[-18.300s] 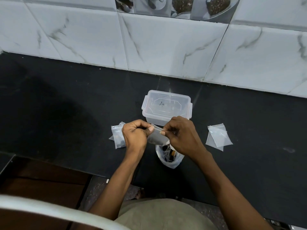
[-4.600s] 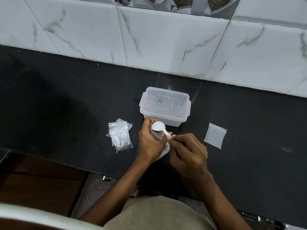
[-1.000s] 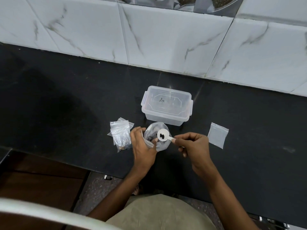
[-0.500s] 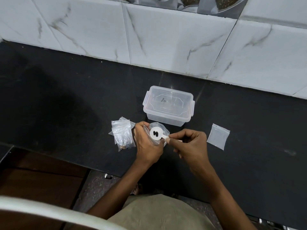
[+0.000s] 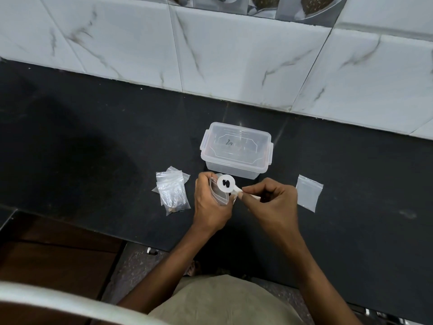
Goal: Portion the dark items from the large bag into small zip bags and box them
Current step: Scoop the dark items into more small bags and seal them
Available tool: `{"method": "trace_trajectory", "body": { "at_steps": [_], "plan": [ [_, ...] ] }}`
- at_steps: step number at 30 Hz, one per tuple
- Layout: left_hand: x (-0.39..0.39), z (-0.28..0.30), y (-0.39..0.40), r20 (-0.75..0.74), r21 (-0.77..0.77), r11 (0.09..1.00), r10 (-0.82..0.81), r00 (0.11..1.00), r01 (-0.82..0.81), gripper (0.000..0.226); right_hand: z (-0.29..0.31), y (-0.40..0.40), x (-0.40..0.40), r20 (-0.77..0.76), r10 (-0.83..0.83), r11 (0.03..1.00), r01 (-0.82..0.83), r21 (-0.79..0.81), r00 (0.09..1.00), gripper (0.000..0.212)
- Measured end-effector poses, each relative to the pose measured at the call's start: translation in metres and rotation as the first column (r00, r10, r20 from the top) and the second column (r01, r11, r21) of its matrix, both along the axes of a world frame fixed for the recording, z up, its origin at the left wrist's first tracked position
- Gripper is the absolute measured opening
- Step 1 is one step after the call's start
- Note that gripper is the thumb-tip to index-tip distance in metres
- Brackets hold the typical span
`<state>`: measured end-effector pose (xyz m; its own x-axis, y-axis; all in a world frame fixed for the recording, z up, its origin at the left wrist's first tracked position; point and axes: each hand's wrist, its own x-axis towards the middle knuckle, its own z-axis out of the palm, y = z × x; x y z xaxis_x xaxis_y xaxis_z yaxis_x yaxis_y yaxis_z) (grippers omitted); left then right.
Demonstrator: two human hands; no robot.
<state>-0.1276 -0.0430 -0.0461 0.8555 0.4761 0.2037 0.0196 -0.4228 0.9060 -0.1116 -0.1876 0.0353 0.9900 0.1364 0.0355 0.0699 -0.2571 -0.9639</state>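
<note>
White scoop (image 5: 225,183) carrying two dark items (image 5: 226,183), poised over the mouth of a small zip bag (image 5: 219,195). Right hand (image 5: 273,202) fingers pinch the scoop handle; left hand (image 5: 209,202) fingers curl round the bag, holding it near the worktop's (image 5: 93,141) near edge. Lidded clear box (image 5: 236,152) just beyond. Filled zip bags (image 5: 172,191) lie left; one empty zip bag (image 5: 308,195) lies right.
</note>
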Motion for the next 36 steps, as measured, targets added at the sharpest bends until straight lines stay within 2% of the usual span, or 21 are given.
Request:
{"method": "trace_trajectory", "body": {
  "at_steps": [3, 6, 8, 11, 16, 18, 20, 22, 24, 26, 30, 32, 36],
  "plan": [
    [0.001, 0.000, -0.001, -0.016, 0.002, 1.000, -0.002, 1.000, 0.002, 0.054, -0.003, 0.004, -0.001, 0.230, 0.063, 0.992, -0.035, -0.124, 0.971, 0.012],
    [0.003, 0.001, -0.001, -0.034, -0.012, 1.000, 0.002, 0.999, -0.003, 0.059, -0.011, 0.008, -0.003, 0.428, 0.148, 0.968, -0.041, -0.249, 0.891, 0.010],
    [0.004, 0.005, -0.002, -0.037, -0.043, 0.999, 0.003, 0.999, -0.005, 0.060, -0.015, 0.009, -0.006, 0.503, 0.202, 0.950, -0.043, -0.310, 0.840, 0.007],
    [0.005, 0.007, -0.002, -0.037, -0.074, 0.997, 0.000, 0.999, -0.003, 0.061, -0.019, 0.011, -0.008, 0.604, 0.252, 0.926, -0.008, -0.377, 0.756, 0.012],
    [0.009, 0.010, -0.001, -0.037, -0.099, 0.995, -0.010, 0.999, 0.006, 0.063, -0.023, 0.009, -0.008, 0.698, 0.266, 0.920, 0.041, -0.390, 0.665, 0.011],
    [0.010, 0.011, -0.001, -0.039, -0.105, 0.994, -0.014, 0.999, 0.010, 0.063, -0.022, 0.010, -0.008, 0.693, 0.216, 0.939, 0.048, -0.340, 0.688, 0.010],
    [0.010, 0.012, -0.002, -0.026, -0.090, 0.996, 0.000, 1.000, -0.003, 0.061, -0.021, 0.011, -0.006, 0.623, 0.062, 0.980, 0.071, -0.186, 0.780, 0.008],
    [0.010, 0.012, 0.000, -0.013, -0.054, 0.998, 0.030, 0.999, -0.031, 0.056, -0.019, 0.010, -0.003, 0.473, -0.092, 0.992, 0.120, -0.031, 0.876, 0.008],
    [0.008, 0.009, 0.005, -0.011, -0.033, 0.998, 0.054, 0.998, -0.054, 0.052, -0.021, 0.008, 0.003, 0.290, -0.180, 0.983, 0.176, 0.040, 0.940, 0.009],
    [0.004, 0.007, 0.011, -0.008, -0.021, 0.997, 0.072, 0.997, -0.073, 0.051, -0.029, 0.005, 0.007, 0.135, -0.197, 0.980, 0.195, 0.025, 0.971, 0.012],
    [-0.002, 0.006, 0.023, -0.010, -0.043, 0.995, 0.088, 0.996, -0.089, 0.052, -0.051, 0.005, 0.009, -0.019, -0.163, 0.980, 0.160, -0.120, 0.986, 0.012],
    [-0.003, 0.005, 0.026, -0.017, -0.051, 0.995, 0.088, 0.996, -0.089, 0.052, -0.060, 0.012, 0.009, -0.039, -0.135, 0.973, 0.125, -0.196, 0.990, 0.011],
    [-0.004, 0.005, 0.029, -0.026, -0.046, 0.995, 0.083, 0.996, -0.084, 0.056, -0.075, 0.029, 0.014, 0.065, -0.078, 0.947, 0.094, -0.308, 0.995, 0.008]
  ]
}}
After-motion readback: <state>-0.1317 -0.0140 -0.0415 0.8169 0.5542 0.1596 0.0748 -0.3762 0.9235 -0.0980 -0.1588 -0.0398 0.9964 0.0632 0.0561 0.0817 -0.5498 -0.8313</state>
